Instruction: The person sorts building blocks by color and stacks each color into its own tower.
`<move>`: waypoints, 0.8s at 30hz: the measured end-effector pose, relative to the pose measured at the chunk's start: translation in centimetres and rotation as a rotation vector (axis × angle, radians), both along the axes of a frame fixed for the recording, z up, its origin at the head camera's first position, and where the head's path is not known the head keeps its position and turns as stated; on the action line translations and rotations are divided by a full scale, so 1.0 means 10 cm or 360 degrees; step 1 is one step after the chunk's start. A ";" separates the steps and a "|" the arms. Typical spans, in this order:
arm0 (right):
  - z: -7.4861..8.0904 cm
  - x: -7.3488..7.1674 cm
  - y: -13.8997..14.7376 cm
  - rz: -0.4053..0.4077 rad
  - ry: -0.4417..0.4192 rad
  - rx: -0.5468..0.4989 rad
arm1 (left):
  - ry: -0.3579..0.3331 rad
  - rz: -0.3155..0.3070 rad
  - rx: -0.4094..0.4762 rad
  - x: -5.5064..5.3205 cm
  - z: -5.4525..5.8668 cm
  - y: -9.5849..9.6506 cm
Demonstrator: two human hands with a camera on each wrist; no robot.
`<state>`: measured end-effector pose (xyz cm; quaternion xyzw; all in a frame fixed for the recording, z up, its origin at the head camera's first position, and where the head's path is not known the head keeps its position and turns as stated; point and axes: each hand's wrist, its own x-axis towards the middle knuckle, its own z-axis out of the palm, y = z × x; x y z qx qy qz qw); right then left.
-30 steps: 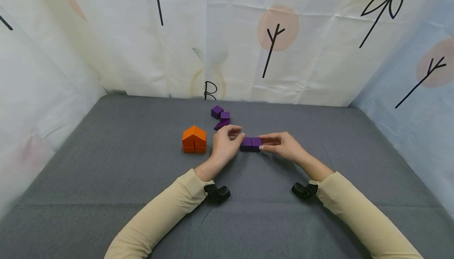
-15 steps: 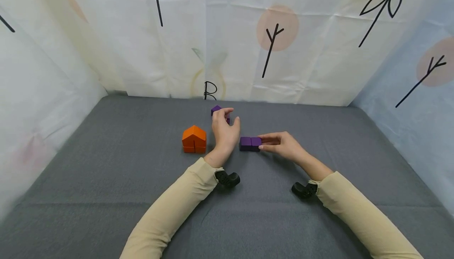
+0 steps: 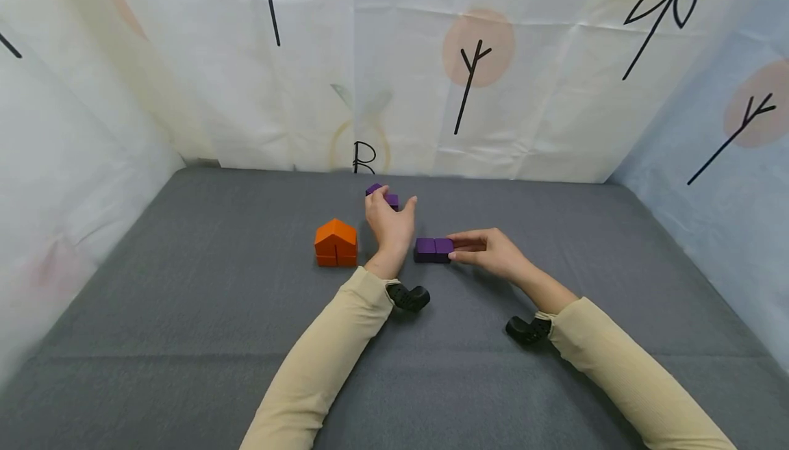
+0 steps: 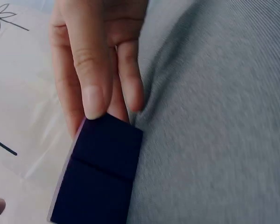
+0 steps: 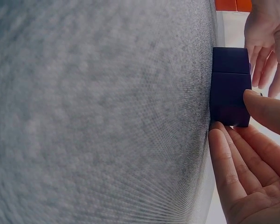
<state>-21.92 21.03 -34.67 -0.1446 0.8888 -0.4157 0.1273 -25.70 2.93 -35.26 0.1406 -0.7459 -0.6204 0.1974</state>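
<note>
My right hand (image 3: 493, 251) holds the right end of two purple blocks (image 3: 424, 250) standing side by side on the grey cloth. In the right wrist view its thumb (image 5: 263, 109) lies on the near face of these blocks (image 5: 230, 88), with the fingers at their end. My left hand (image 3: 391, 227) reaches past them, thumb spread from the fingers, over loose purple blocks (image 3: 392, 199) at the back. It partly covers those blocks, and a slanted purple piece there is hidden. In the left wrist view the paired blocks (image 4: 102, 163) lie before the left hand (image 4: 95, 60).
An orange house-shaped stack of blocks (image 3: 335, 243) stands left of my left forearm. Grey cloth (image 3: 185, 313) covers the table. Patterned white sheets (image 3: 401, 59) hang at the back and sides. A black camera (image 3: 409, 297) sits on each wrist.
My left hand has left the paired purple blocks and moved away toward the back, over the loose purple pieces. The right hand keeps its place at the pair.
</note>
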 end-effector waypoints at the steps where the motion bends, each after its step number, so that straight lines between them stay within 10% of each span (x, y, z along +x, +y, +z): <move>1: 0.00 0.00 0.00 -0.0002 0.0001 -0.0004 | -0.0017 0.0017 0.0008 -0.01 0.00 0.01; 24: -0.02 -0.01 0.00 -0.0014 -0.0002 -0.0009 | -0.0092 0.0248 -0.0012 -0.19 -0.25 -0.01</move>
